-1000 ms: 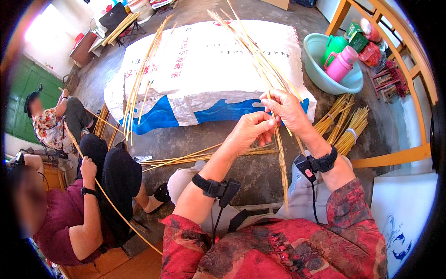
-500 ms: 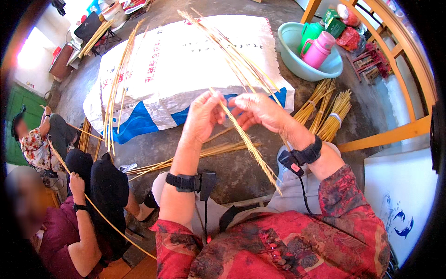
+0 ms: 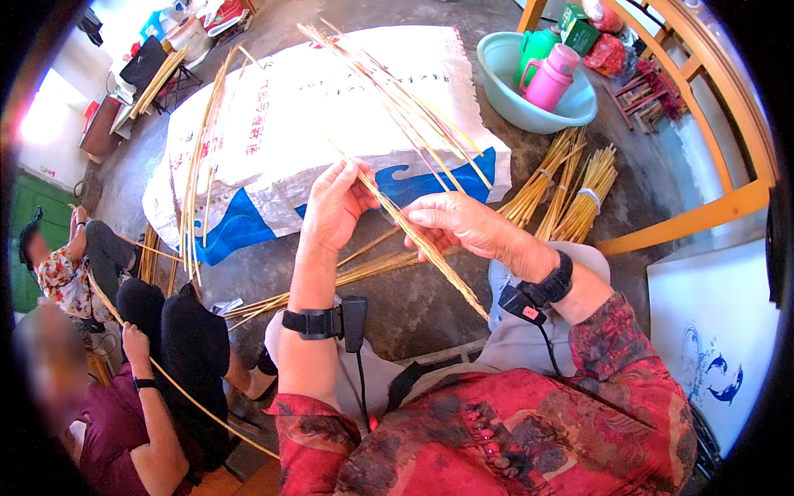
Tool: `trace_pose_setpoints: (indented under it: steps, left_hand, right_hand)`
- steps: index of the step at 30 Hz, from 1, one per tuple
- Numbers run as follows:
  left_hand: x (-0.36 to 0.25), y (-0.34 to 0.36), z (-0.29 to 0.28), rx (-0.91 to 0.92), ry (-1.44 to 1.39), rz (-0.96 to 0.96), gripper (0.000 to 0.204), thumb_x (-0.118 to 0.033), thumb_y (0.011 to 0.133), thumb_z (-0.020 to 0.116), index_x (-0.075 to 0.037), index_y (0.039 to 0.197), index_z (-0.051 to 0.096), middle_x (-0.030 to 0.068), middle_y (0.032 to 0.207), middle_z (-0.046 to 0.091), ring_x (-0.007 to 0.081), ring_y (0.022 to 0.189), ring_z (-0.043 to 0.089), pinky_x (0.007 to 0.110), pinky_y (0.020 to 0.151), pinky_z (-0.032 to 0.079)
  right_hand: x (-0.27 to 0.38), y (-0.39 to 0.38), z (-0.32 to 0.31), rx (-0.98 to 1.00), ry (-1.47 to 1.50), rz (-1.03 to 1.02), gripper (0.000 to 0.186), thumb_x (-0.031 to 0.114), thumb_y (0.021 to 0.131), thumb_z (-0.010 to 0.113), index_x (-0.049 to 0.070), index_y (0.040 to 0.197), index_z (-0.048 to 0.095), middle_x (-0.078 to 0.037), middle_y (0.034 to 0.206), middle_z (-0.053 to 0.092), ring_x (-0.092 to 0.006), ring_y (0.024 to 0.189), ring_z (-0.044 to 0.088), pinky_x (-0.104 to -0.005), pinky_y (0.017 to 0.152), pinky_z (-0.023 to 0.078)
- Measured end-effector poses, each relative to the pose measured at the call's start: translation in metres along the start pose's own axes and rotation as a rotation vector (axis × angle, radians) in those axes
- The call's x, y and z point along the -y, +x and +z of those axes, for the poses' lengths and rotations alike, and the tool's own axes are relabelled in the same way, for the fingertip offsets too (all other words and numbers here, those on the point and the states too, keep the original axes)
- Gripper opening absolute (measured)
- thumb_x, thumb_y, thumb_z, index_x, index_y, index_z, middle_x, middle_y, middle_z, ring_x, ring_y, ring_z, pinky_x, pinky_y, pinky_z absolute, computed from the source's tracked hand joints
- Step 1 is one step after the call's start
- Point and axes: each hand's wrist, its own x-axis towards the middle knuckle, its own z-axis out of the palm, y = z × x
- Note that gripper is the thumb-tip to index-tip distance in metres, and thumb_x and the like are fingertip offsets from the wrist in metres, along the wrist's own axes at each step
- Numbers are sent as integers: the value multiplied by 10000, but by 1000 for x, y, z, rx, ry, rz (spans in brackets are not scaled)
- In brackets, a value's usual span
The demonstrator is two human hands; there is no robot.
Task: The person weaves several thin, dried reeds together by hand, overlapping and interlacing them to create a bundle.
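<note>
Compared with half a second ago, the right hand (image 3: 467,227) sits farther down the straw strand (image 3: 453,279), farther from the left hand (image 3: 335,202), and more of the thin end pokes out past the left hand. Handling it well probably means anchoring with the left fingertips, running the right ones along lightly, and keeping the strand straight so that its brittle-looking stalks don't kink or split. Left thumb and fingers are pinched on the strand near its thin end, the other fingers curled in. Right fingers are half curled, thumb extended against the strand; whether they squeeze it, I can't tell. It slants above the lap, its rough, thicker end reaching one knee, just this side of a white woven sack (image 3: 277,78) strewn with loose straws (image 3: 197,165).
</note>
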Motion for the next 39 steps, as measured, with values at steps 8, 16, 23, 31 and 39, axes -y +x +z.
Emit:
trace_pose_setpoints:
  steps: [8,16,23,31,39]
  left_hand:
    - [3,-3,6,-1,18,0,157,-195,846,530,-40,827,547,27,696,544,100,559,521,245,513,462]
    - [9,-4,10,-21,128,0,131,-200,819,575,-75,792,546,-2,690,528,87,576,515,227,517,459]
    - [11,-5,18,-46,100,-2,132,-183,800,602,-73,744,554,-8,611,526,70,504,488,202,475,430]
    - [15,-3,16,-42,40,-35,138,-180,814,582,-74,751,520,5,662,519,108,560,514,235,515,444]
    - [21,-3,21,-67,214,27,112,-169,797,608,-80,794,540,-33,658,513,49,555,473,188,499,393]
  right_hand:
    - [1,6,-1,-92,-95,-120,317,243,841,520,10,1055,507,-72,844,579,-124,637,572,-234,555,485]
    - [-2,15,4,-110,-164,-190,211,209,831,542,22,930,539,-29,754,570,-101,619,563,-220,528,471]
    - [0,15,3,-92,-194,-132,159,173,824,541,27,887,539,-27,730,563,-107,603,566,-228,520,479]
    - [0,13,-1,-70,-199,-161,170,173,823,536,23,903,533,-30,737,563,-108,607,566,-230,525,482]
    - [6,10,3,-136,-169,-111,216,225,819,561,32,908,525,-24,766,552,-97,644,551,-216,570,461]
